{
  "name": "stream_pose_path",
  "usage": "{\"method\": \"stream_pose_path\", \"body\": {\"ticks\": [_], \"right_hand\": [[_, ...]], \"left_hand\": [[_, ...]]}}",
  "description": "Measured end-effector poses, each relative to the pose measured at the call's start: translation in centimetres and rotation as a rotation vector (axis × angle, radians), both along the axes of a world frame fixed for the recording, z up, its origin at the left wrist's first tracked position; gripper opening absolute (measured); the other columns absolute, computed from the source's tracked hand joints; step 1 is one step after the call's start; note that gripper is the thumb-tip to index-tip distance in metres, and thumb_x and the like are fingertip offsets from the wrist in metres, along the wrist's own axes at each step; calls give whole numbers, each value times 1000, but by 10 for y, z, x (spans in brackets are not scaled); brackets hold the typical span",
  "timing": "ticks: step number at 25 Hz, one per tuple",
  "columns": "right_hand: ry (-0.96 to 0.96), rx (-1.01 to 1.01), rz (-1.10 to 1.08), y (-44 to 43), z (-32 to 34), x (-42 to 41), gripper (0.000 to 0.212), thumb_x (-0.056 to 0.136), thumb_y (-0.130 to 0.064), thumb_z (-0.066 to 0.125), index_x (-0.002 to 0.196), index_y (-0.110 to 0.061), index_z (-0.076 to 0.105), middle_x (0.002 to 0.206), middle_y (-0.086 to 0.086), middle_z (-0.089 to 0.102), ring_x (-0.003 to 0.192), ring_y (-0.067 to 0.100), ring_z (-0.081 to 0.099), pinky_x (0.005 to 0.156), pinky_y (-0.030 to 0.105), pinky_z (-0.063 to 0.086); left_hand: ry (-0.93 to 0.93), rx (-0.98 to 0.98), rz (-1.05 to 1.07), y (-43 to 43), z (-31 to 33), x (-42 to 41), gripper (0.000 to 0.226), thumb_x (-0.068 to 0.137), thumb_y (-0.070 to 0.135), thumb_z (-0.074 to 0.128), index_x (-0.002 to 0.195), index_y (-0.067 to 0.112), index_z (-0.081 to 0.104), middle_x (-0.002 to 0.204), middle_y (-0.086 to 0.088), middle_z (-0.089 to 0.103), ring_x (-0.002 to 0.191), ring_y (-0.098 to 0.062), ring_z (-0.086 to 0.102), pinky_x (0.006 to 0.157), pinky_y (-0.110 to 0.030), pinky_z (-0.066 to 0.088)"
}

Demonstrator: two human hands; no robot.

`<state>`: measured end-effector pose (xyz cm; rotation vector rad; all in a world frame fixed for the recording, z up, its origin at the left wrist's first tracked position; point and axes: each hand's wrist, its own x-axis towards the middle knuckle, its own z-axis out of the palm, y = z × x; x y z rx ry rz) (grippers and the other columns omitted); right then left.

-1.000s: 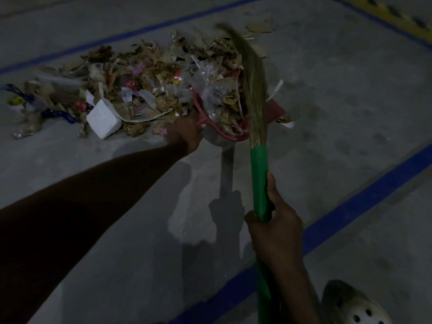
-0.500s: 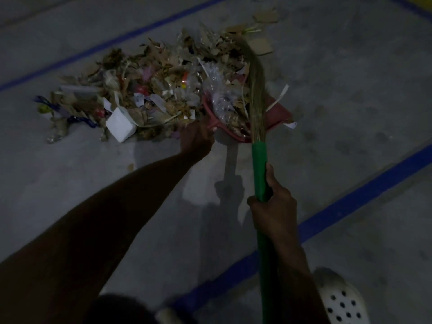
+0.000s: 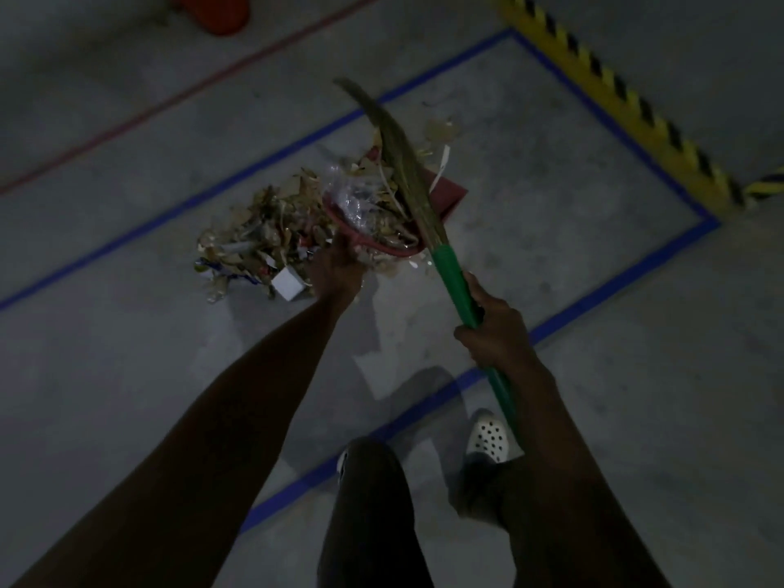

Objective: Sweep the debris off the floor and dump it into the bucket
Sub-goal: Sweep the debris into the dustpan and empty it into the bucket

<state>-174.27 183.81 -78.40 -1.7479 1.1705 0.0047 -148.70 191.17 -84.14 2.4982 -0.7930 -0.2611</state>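
A heap of debris (image 3: 259, 244), made of paper scraps, dry leaves, clear plastic and a white block, lies on the grey floor. A red dustpan (image 3: 445, 197) full of scraps is tilted up at the heap's right end. My left hand (image 3: 337, 271) grips the dustpan at its near edge; the handle is hidden under the hand. My right hand (image 3: 494, 328) holds the green handle of a straw broom (image 3: 399, 154), whose bristles lie across the loaded pan. An orange bucket (image 3: 212, 10) shows at the top edge, far beyond the heap.
Blue tape lines (image 3: 628, 278) frame the floor patch around the heap. A yellow-black striped kerb (image 3: 615, 95) runs at the upper right and a red line (image 3: 178, 99) crosses the upper left. My legs and white perforated shoes (image 3: 488, 437) stand at the bottom.
The view has pulled back and upward, so the heap looks smaller and farther. The dustpan has lifted with its load, the broom still across it. The orange bucket and striped kerb came into view.
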Motion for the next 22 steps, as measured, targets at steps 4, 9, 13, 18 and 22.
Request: {"method": "stream_pose_path", "body": {"ticks": [4,9,13,18,22], "right_hand": [[116,-41,89,30,141,-33,94,86,-15,67,157,-50,15,138,12,58,91,32,68,81,49,60],[192,65,85,96,225,-56,99,85,-13,69,159,-45,12,146,9,48,100,35,68,81,46,61],[219,28,116,130,234,-57,98,86,-22,73,160,-43,12,150,12,49,104,33,68,90,42,58],[104,-81,42,136,237,-62,89,89,-29,72,156,-51,18,125,3,65,73,20,74,68,34,63],[43,-128,33,112,239,-71,89,89,-23,72,156,-49,21,132,7,65,71,18,70,70,37,63]], "left_hand": [[-43,229,45,43,143,-30,37,94,26,51,127,11,57,118,-16,66,112,-35,61,92,-40,45],[75,255,76,105,228,-71,40,96,32,54,131,13,53,121,-15,65,116,-35,60,96,-42,45],[21,215,61,137,243,-75,34,97,29,50,127,13,56,115,-13,68,112,-32,63,93,-38,45],[94,204,79,129,252,-78,37,95,24,54,130,11,55,123,-14,65,118,-34,60,100,-42,45],[79,159,40,92,255,-91,42,98,25,54,135,4,52,123,-20,63,115,-37,60,95,-43,46]]}}
